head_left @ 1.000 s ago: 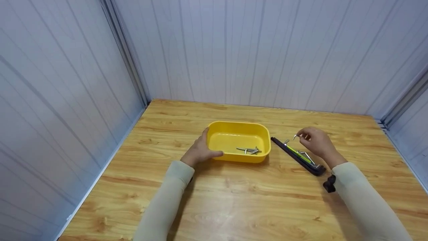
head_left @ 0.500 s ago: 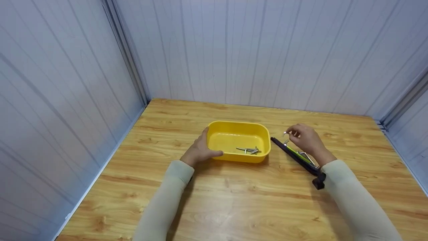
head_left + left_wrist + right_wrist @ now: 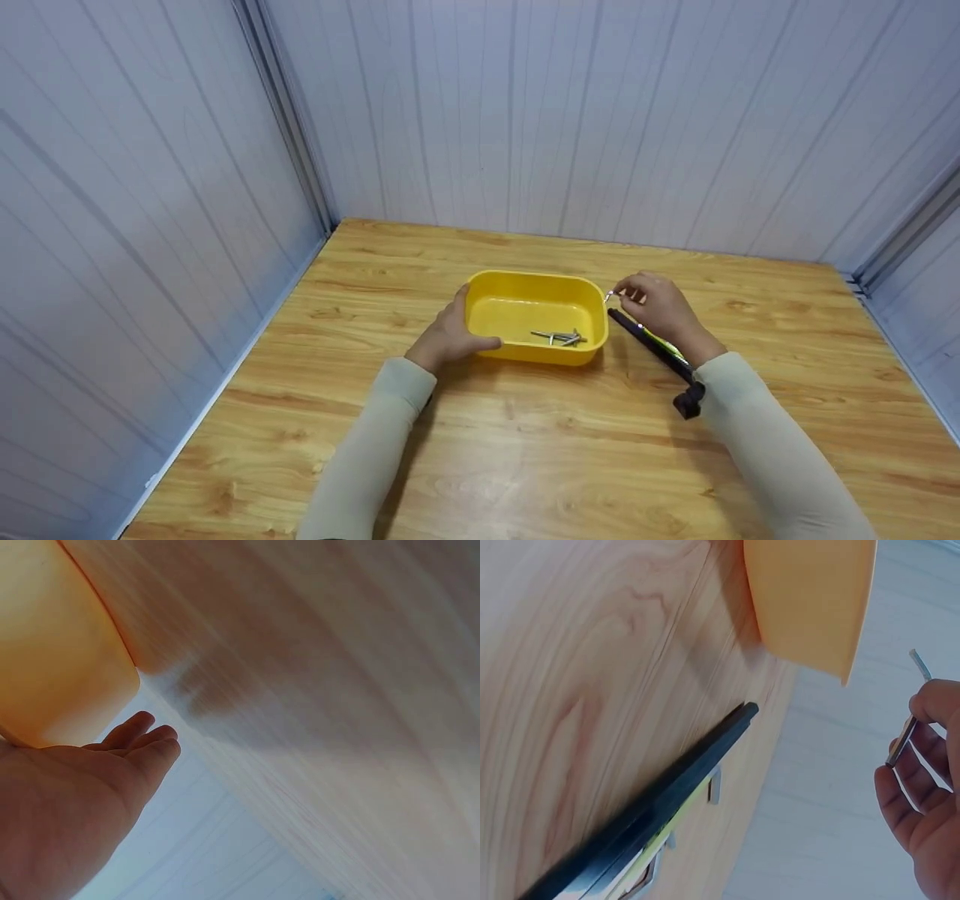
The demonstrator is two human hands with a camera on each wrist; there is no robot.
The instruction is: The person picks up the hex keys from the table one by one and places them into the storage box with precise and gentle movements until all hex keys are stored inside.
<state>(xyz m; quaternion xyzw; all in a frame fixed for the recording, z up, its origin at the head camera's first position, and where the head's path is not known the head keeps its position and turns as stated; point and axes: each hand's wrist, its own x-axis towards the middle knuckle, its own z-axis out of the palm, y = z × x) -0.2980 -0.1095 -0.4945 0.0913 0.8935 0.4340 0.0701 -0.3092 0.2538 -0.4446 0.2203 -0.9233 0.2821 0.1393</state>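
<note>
Pinching the silver hex key [image 3: 901,742] between thumb and fingers, your right hand [image 3: 934,799] has it by the shaft, bent end projecting past the thumb. The key is in the air, just beside the right end of the yellow plastic bin [image 3: 544,355]. Judged by appearance, it is light, rigid metal, not fragile; its smooth, slim shaft could roll or slip. Mid-shaft is the sound place to take hold, since you leave the bend free and limit twisting. Your left hand [image 3: 448,337] grips the bin's left end, thumb at the near rim; the bin looks light and fairly stiff, so you should keep that end steadied. Several loose hex keys [image 3: 564,338] lie inside, near its right side. Below your right hand, the black key holder [image 3: 649,806] with its lime-green strip [image 3: 660,834] rests on the wood-grain table [image 3: 510,465].
</note>
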